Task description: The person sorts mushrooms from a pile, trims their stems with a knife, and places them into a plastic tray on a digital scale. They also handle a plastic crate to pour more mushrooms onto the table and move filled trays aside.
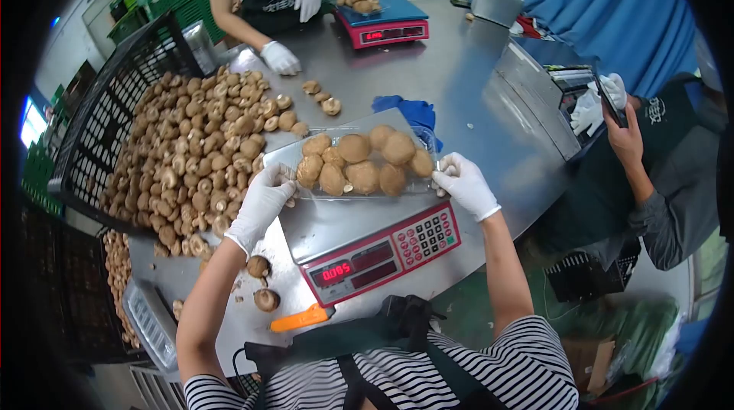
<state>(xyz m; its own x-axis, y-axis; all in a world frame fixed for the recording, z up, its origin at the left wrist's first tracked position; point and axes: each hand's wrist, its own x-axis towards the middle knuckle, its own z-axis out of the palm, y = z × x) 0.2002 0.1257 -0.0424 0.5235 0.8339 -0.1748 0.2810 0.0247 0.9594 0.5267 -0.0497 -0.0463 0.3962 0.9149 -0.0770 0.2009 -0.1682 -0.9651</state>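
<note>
A clear plastic tray filled with several brown mushrooms is held just above the steel platform of a red digital scale. My left hand, in a white glove, grips the tray's left end. My right hand, also gloved, holds its right end. The scale's display shows red digits.
A large heap of loose mushrooms spills from a tipped black crate at the left. Two mushrooms and an orange knife lie near me. Across the table a gloved person works by a second scale. Another person stands at the right.
</note>
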